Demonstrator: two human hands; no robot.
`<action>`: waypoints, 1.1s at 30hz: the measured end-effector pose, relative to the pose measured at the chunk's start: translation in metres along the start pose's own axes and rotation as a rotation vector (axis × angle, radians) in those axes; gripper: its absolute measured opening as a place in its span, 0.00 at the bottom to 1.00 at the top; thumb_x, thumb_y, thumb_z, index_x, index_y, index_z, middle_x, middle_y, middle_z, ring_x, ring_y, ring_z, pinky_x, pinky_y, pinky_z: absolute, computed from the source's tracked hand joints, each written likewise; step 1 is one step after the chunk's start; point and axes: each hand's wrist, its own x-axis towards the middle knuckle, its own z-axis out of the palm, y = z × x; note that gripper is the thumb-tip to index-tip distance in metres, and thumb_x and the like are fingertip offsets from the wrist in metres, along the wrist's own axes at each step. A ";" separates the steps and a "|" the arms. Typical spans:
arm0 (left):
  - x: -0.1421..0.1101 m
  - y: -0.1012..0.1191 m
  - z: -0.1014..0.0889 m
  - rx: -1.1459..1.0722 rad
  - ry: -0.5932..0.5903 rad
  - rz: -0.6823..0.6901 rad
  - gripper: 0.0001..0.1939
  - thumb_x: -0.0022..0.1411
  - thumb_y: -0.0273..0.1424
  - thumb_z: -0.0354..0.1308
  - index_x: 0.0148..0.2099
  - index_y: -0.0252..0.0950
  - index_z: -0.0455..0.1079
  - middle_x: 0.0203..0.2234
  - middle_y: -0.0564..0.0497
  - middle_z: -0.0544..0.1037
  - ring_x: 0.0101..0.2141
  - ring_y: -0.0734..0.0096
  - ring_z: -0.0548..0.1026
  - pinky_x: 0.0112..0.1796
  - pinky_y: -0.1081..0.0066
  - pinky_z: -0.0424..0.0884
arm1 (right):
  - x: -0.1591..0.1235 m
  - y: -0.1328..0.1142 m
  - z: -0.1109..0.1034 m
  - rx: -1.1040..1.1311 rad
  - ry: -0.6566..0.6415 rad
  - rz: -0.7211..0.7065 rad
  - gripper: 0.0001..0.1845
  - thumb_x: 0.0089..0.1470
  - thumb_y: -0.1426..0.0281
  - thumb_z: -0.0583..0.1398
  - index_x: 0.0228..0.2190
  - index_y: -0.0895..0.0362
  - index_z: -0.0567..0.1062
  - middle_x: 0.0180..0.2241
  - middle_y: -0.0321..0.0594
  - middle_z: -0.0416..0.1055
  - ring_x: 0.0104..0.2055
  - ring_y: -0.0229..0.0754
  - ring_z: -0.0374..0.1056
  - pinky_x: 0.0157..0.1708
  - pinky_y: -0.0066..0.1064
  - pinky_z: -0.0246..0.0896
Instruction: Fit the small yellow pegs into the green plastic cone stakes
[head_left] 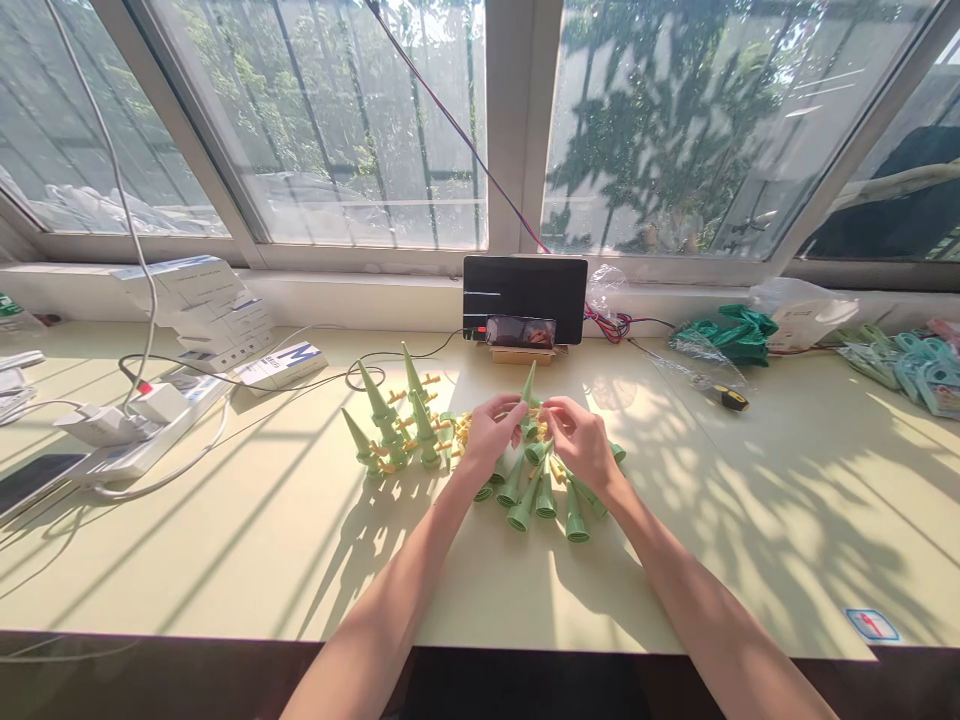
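Observation:
A green plastic cone (529, 386) stands point up between my hands, with yellow pieces at its lower part. My left hand (492, 432) closes its fingers on the cone's left side. From the right, my right hand (579, 438) pinches close against the same cone; whatever lies between its fingertips is too small to make out. Below and around my hands lie several loose green cones (576, 522), their round bases toward me. To the left, upright green cones (384, 418) are joined by yellow connectors (429, 380). More small yellow pieces (463, 432) lie partly hidden behind my left hand.
A black tablet (525, 285) with a phone (521, 331) before it leans by the window. White boxes (206, 310), a power strip (154, 425) and cables are on the left. A yellow-black tool (731, 398), green bag (731, 335) and teal plastic pieces (926, 365) are on the right.

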 end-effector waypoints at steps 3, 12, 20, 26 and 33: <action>0.002 -0.001 -0.001 -0.023 0.021 0.001 0.18 0.55 0.41 0.67 0.43 0.33 0.76 0.35 0.46 0.80 0.18 0.81 0.64 0.21 0.73 0.62 | 0.000 0.002 0.002 -0.014 -0.012 -0.038 0.10 0.60 0.64 0.58 0.40 0.56 0.74 0.34 0.45 0.79 0.33 0.44 0.76 0.32 0.32 0.69; 0.001 -0.001 -0.002 0.024 0.000 0.026 0.18 0.55 0.41 0.67 0.42 0.34 0.76 0.35 0.47 0.79 0.18 0.81 0.65 0.21 0.73 0.62 | 0.003 0.011 0.004 -0.093 0.021 -0.064 0.08 0.58 0.66 0.59 0.33 0.56 0.76 0.32 0.43 0.79 0.31 0.43 0.73 0.31 0.32 0.66; 0.002 -0.002 -0.002 0.039 -0.018 0.050 0.19 0.54 0.42 0.67 0.43 0.34 0.76 0.33 0.48 0.78 0.18 0.82 0.64 0.20 0.73 0.61 | 0.003 0.014 0.005 -0.119 0.010 -0.065 0.11 0.59 0.63 0.59 0.28 0.55 0.73 0.26 0.38 0.74 0.26 0.40 0.65 0.29 0.30 0.60; 0.001 0.000 -0.001 0.060 -0.026 0.070 0.20 0.54 0.42 0.67 0.45 0.34 0.76 0.34 0.48 0.78 0.18 0.81 0.65 0.20 0.73 0.61 | 0.001 0.013 0.004 -0.091 -0.009 -0.045 0.13 0.59 0.63 0.58 0.26 0.56 0.70 0.22 0.34 0.68 0.23 0.37 0.59 0.27 0.28 0.55; 0.001 0.000 -0.001 0.062 -0.041 0.066 0.20 0.54 0.43 0.67 0.44 0.35 0.77 0.35 0.48 0.78 0.18 0.81 0.64 0.19 0.73 0.60 | 0.001 0.009 0.003 -0.098 -0.026 -0.069 0.16 0.61 0.61 0.57 0.25 0.56 0.70 0.20 0.33 0.64 0.22 0.36 0.56 0.25 0.28 0.52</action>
